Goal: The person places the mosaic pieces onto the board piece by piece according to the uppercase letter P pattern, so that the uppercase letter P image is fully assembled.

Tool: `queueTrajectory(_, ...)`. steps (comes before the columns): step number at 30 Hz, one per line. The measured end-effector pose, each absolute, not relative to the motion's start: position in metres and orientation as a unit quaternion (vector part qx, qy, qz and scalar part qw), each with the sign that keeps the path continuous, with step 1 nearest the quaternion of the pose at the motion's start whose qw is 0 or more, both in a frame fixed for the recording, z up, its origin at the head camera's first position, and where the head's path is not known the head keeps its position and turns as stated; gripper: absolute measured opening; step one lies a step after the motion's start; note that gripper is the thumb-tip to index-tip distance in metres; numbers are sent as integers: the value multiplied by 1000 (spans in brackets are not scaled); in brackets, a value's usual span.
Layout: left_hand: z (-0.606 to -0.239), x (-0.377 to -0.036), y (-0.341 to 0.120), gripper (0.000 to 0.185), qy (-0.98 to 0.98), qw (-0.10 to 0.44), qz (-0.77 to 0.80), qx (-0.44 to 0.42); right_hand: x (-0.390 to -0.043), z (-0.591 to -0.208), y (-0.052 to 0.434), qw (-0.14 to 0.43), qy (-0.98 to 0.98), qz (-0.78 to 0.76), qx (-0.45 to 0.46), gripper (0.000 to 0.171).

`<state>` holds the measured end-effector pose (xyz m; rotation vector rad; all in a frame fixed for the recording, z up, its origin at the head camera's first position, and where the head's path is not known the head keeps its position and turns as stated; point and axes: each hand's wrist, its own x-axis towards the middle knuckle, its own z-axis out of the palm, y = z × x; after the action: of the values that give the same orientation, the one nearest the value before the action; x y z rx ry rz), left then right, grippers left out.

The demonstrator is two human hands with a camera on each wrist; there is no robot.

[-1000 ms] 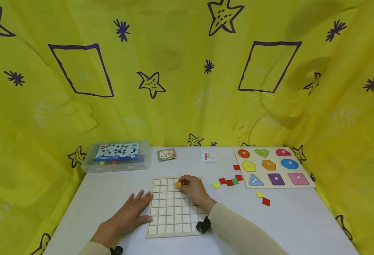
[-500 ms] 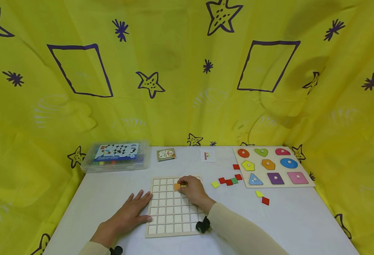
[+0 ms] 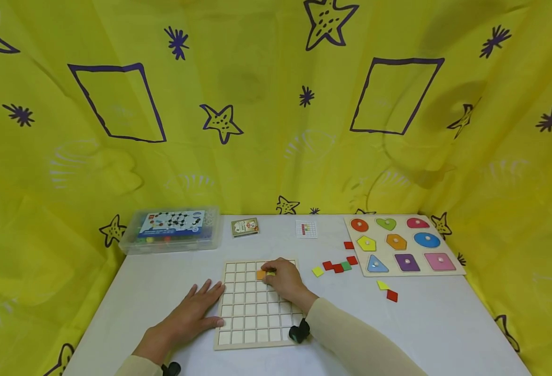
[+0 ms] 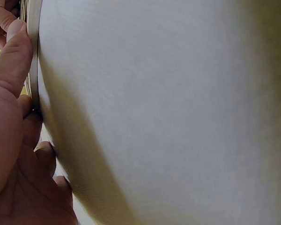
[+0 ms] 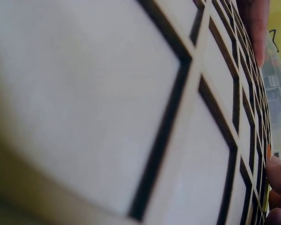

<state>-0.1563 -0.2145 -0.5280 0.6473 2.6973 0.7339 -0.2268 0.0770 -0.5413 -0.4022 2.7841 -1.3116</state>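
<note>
The right hand (image 3: pixel 284 279) rests on the upper part of the wooden grid board (image 3: pixel 256 305), fingertips pinching a small yellow tile (image 3: pixel 271 272) just beside an orange tile (image 3: pixel 260 274) lying in a cell; the left hand (image 3: pixel 192 313) lies flat on the white table (image 3: pixel 163 282), fingers spread, fingertips against the board's left edge; right of the board lie loose red, green and yellow tiles (image 3: pixel 338 267), then a shape puzzle board (image 3: pixel 402 245); behind stand a clear plastic box (image 3: pixel 171 230), a small card pack (image 3: pixel 245 227) and a pattern card (image 3: pixel 306 229)
</note>
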Motion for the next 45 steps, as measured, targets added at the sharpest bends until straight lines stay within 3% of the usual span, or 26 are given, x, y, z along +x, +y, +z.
queueTrajectory(14, -529, -158, -215, 91, 933, 136, 250, 222, -228, -538, 77, 25, 892, -432, -130, 21)
queueTrajectory(31, -529, -156, -216, 90, 930, 129, 258, 230, -232, -529, 89, 86, 819, -560, -89, 27)
queueTrajectory(45, -535, -156, -216, 90, 919, 121, 307, 214, -234, -522, 111, 67, 794, -600, -70, 29)
